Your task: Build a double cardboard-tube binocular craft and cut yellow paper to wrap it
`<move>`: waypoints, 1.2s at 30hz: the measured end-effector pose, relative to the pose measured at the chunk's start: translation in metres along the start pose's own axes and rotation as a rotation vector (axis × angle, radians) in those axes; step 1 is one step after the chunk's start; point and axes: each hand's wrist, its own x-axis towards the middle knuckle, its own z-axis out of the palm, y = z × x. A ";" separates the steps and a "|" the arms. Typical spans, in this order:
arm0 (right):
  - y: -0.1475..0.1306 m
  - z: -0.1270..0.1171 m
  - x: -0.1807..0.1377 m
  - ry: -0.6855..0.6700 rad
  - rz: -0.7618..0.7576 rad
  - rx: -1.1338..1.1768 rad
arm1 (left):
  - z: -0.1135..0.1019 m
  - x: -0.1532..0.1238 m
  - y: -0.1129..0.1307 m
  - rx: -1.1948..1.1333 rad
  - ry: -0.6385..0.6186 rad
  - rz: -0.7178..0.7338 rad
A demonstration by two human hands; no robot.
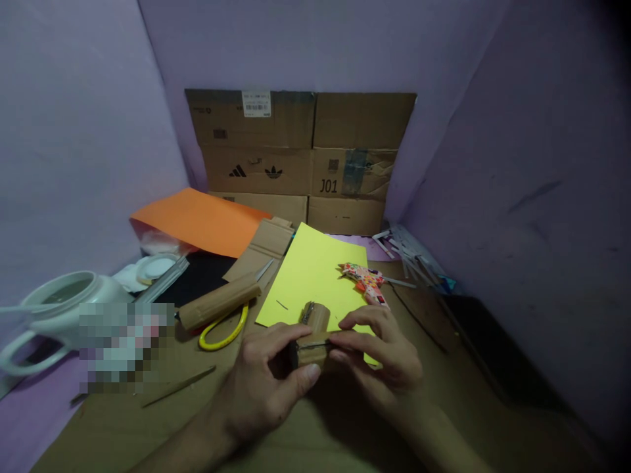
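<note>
Two hands meet low over the worktop [162,427]; the left hand [269,378] and right hand [384,351] each have fingers pinched shut on one short cardboard roll [309,353], held at the near edge of one yellow sheet [310,272]; a second short roll [316,315] stands just behind; one long cardboard tube [219,302], one orange sheet [197,220] and one glue gun [365,281] lie beyond
</note>
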 end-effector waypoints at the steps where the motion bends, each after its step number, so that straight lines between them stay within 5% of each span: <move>1: 0.000 0.000 0.000 -0.006 -0.029 -0.037 | 0.001 0.000 0.001 0.032 0.006 0.020; 6: -0.005 -0.001 0.002 -0.065 -0.093 -0.194 | 0.002 0.000 0.003 0.108 -0.021 0.095; 11: -0.009 0.000 0.003 -0.163 0.183 0.070 | 0.001 -0.002 0.003 0.077 -0.035 0.126; 16: 0.007 -0.002 0.000 0.112 0.608 0.289 | 0.000 -0.004 0.001 -0.021 -0.029 0.063; 20: 0.018 -0.006 0.001 0.312 0.756 0.289 | 0.001 -0.003 -0.005 -0.273 0.026 -0.113; 22: 0.016 -0.007 0.002 0.272 0.695 0.362 | 0.002 -0.003 -0.006 -0.366 0.038 -0.187; 28: -0.003 -0.003 0.006 -0.169 0.551 0.548 | 0.002 -0.003 -0.006 -0.426 -0.018 -0.165; 36: -0.010 0.000 0.005 -0.187 0.646 0.532 | 0.003 -0.001 -0.005 -0.387 -0.014 -0.203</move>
